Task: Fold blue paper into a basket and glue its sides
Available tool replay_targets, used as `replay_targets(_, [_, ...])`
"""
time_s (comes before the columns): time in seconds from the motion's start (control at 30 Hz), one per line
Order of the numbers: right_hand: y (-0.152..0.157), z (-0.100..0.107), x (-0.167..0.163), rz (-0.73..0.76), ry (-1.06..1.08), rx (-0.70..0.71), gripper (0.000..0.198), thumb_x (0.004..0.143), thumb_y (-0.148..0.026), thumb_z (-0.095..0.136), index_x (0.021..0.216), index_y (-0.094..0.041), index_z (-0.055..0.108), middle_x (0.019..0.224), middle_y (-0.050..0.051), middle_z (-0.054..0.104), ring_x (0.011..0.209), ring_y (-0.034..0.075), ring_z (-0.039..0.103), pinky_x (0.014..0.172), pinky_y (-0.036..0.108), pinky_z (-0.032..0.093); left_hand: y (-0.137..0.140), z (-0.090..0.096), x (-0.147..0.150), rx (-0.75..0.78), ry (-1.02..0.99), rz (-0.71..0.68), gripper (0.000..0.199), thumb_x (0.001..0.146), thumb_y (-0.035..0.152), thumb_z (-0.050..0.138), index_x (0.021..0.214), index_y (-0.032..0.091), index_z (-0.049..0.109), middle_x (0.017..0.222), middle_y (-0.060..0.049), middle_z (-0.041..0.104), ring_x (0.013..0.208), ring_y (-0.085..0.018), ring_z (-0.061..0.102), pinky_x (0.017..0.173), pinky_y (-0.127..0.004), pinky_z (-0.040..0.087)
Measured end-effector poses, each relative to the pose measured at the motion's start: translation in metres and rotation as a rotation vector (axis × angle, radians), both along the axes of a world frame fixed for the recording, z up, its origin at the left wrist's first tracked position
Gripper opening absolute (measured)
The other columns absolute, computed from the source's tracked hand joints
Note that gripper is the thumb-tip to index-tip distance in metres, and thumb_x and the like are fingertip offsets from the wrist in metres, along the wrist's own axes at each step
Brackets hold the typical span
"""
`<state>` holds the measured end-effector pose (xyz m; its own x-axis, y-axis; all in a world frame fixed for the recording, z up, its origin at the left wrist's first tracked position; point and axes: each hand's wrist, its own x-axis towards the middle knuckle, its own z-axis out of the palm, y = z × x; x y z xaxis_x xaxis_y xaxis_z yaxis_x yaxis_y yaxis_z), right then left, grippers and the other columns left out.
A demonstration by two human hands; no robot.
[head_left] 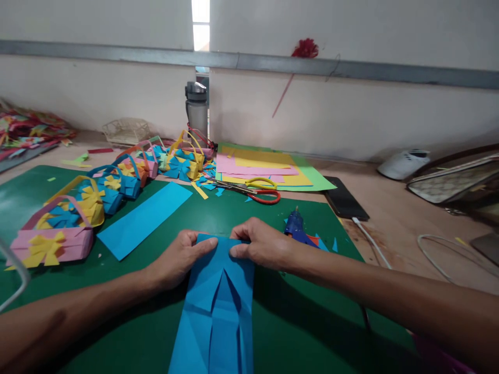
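Note:
A folded sheet of blue paper (226, 306) with creases and a pointed pleat down its middle lies in front of me, its near end cut off by the frame. At the far left corner, my left hand (181, 259) pinches the edge, thumb on top and fingers underneath. My right hand (257, 244) grips the far right part of that edge between thumb and fingers. Flat to the left of my hands is a blue paper strip (144, 221). Just beyond my right wrist rests a blue glue gun (295, 223).
A row of small paper baskets (50, 243) with flowers runs along the left of the green mat (312, 317). Behind are scissors (265, 196), stacked coloured paper (304, 171) and a water bottle (197, 111). To the right lie a phone (345, 197) and a white cable (372, 241).

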<state>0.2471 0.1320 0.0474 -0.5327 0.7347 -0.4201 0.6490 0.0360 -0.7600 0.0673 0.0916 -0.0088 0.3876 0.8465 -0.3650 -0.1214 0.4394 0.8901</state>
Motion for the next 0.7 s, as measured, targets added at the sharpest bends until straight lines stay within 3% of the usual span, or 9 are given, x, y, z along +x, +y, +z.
replay_targets(0.3, [0.002,-0.002,-0.005,0.031,-0.004,0.028,0.012,0.067,-0.018,0.059,0.057,-0.016,0.052,0.05,-0.008,0.043,0.049,0.007,0.036,0.045,0.02,0.026,0.0,-0.002,-0.001,0.042,0.059,-0.008,0.037,0.071,0.048,0.068,0.07,0.013,0.057,0.058,0.002,0.057,0.045,-0.008,0.047,0.045,-0.019,0.039])
replay_targets(0.5, [0.006,0.003,-0.005,0.05,-0.004,0.09,0.02,0.07,-0.014,0.05,0.051,-0.017,0.046,0.046,-0.008,0.035,0.046,0.007,0.03,0.045,0.022,0.022,0.001,0.006,0.003,0.009,0.073,-0.05,0.036,0.063,0.044,0.074,0.073,0.011,0.061,0.066,-0.003,0.064,0.054,-0.013,0.057,0.054,-0.025,0.047])
replay_targets(0.7, [0.005,0.004,-0.004,0.039,-0.027,0.141,0.021,0.071,-0.012,0.047,0.051,-0.017,0.045,0.048,-0.007,0.037,0.048,0.007,0.032,0.046,0.023,0.022,0.001,0.006,0.002,0.023,0.091,-0.069,0.035,0.063,0.041,0.073,0.072,0.01,0.061,0.063,-0.002,0.062,0.051,-0.012,0.055,0.053,-0.025,0.046])
